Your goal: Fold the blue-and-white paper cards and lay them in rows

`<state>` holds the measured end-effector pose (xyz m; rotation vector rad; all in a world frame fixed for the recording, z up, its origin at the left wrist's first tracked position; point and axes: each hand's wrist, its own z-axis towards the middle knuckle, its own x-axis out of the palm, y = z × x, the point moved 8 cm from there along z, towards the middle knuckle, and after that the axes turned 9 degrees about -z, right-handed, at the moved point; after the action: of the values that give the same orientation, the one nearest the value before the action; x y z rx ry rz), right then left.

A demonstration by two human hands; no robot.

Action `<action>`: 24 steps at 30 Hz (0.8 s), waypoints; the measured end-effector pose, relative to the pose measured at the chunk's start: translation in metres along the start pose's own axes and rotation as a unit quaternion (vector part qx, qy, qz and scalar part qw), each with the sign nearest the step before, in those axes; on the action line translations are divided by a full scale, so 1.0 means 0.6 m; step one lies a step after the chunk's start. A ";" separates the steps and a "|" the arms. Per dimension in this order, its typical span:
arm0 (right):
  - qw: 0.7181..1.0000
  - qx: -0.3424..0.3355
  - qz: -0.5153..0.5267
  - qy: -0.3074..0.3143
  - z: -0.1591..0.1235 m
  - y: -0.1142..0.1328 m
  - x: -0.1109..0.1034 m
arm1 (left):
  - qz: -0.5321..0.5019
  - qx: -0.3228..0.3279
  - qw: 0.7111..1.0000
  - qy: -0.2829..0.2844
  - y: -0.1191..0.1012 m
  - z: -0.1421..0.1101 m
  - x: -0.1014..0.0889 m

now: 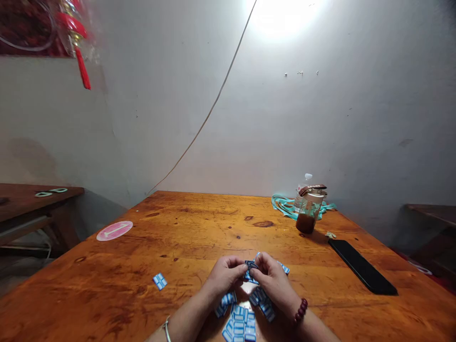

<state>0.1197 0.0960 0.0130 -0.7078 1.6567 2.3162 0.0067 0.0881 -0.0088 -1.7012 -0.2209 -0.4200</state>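
Both my hands meet over the near middle of the wooden table [199, 237]. My left hand [225, 274] and my right hand [271, 278] are closed, pinching the same small blue-and-white piece [250, 270] between their fingertips. Under my wrists lies a heap of several blue-and-white pieces [239, 324]. A few more show just past my right fingers [285, 269]. One loose blue-and-white piece [160, 281] lies apart to the left. My right wrist wears a dark bead bracelet, my left a thin bangle.
A black phone [361, 271] lies at the right. Behind it stands a glass jar [308, 210] of brown liquid, a plastic bottle [302, 190] and a teal cord [285, 206]. A pink round sticker [114, 230] sits near the left edge. Benches flank the table.
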 end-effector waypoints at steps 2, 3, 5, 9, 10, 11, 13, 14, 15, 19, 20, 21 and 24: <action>1.000 0.000 0.023 -0.008 0.000 0.003 -0.001 | -0.007 -0.015 1.000 0.002 0.003 -0.001 -0.002; 0.999 0.003 0.031 -0.009 0.000 0.002 -0.001 | -0.015 -0.020 1.000 0.008 0.005 -0.001 -0.003; 0.999 0.012 0.051 -0.004 0.001 0.000 0.001 | -0.033 -0.027 0.999 0.027 0.009 -0.001 -0.003; 0.995 0.027 0.098 0.013 0.002 -0.004 0.003 | -0.036 -0.039 0.998 0.040 0.014 0.000 -0.004; 0.994 0.028 0.103 0.016 0.003 -0.004 0.004 | -0.033 -0.039 0.998 0.039 0.014 0.000 -0.004; 0.994 0.027 0.106 0.019 0.003 -0.004 0.005 | -0.031 -0.038 0.998 0.038 0.013 0.000 -0.003; 0.993 0.023 0.113 0.022 0.003 -0.002 0.006 | -0.028 -0.034 0.998 0.035 0.010 0.000 -0.001; 0.993 0.021 0.117 0.023 0.002 -0.001 0.007 | -0.026 -0.034 0.999 0.032 0.009 0.000 0.000; 0.992 0.021 0.122 0.023 0.002 0.001 0.007 | -0.023 -0.035 0.999 0.027 0.009 0.000 0.000; 0.990 0.017 0.141 0.013 0.000 0.009 0.006 | 0.002 -0.044 0.999 -0.011 0.007 -0.002 -0.003; 0.989 0.014 0.144 0.010 0.000 0.010 0.005 | 0.008 -0.045 0.999 -0.022 0.007 -0.003 -0.005; 0.989 0.012 0.145 0.007 0.000 0.010 0.004 | 0.013 -0.046 0.998 -0.031 0.006 -0.003 -0.006; 0.990 0.006 0.142 0.006 -0.001 0.008 0.004 | 0.019 -0.038 0.998 -0.037 0.005 -0.002 -0.007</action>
<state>0.1159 0.0935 0.0156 -0.5121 1.8847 2.4898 0.0037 0.0867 -0.0130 -1.7941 -0.2289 -0.3410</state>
